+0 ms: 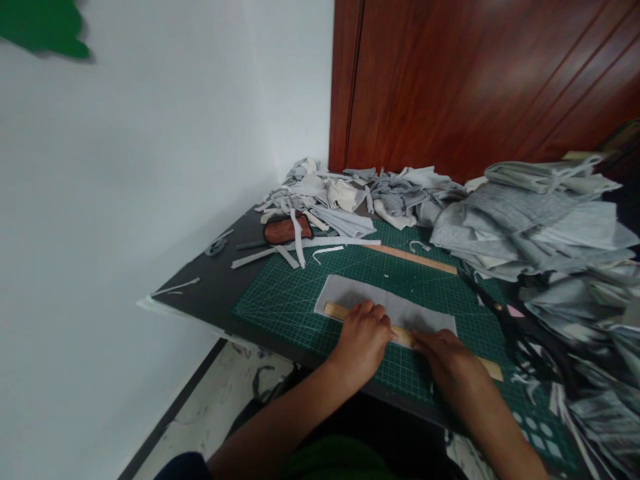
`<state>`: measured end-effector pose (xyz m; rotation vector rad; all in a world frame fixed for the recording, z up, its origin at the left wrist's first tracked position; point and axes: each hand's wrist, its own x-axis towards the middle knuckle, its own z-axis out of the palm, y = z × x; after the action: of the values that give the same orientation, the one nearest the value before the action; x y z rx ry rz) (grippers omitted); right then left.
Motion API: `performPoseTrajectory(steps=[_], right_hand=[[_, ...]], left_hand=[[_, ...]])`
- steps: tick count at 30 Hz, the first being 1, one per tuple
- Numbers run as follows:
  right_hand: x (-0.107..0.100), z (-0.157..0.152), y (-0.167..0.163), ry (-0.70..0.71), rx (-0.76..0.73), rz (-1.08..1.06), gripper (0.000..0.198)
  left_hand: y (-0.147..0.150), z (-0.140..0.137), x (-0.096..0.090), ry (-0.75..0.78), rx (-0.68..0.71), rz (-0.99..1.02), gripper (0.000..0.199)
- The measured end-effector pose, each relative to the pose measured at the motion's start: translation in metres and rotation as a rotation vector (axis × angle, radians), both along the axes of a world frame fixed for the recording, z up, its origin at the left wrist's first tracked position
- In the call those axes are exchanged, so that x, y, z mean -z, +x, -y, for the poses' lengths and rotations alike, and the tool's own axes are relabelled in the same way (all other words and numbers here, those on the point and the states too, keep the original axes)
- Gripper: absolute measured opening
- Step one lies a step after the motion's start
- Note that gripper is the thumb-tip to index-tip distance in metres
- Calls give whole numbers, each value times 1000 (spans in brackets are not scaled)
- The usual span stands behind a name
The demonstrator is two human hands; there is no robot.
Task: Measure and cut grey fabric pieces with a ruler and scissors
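In the head view, one strip of smooth grey cloth [360,288] is laid on a green gridded mat [280,293], with one wooden ruler [403,338] set along its near edge. The ruler is pressed by the bent fingers of the left hand [365,337] and right hand [450,357]; whether it is gripped cannot be told. A second ruler [415,258] and one pair of black scissors [498,307] are seen. The dark worktop [200,303] is bordered by a white wall [175,133] and glossy reddish wood panelling [450,87].
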<state>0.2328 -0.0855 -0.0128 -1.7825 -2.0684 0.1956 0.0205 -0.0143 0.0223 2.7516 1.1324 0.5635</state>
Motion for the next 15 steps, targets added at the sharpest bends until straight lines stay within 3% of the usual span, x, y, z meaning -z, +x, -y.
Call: performPoseTrajectory(steps=[7, 15], right_hand=[[-6, 1, -1, 34, 17, 11, 40], [-3, 2, 20, 23, 42, 18, 37]], left_hand=[[0, 1, -4, -33, -4, -4, 23], [1, 2, -5, -33, -6, 6, 26]])
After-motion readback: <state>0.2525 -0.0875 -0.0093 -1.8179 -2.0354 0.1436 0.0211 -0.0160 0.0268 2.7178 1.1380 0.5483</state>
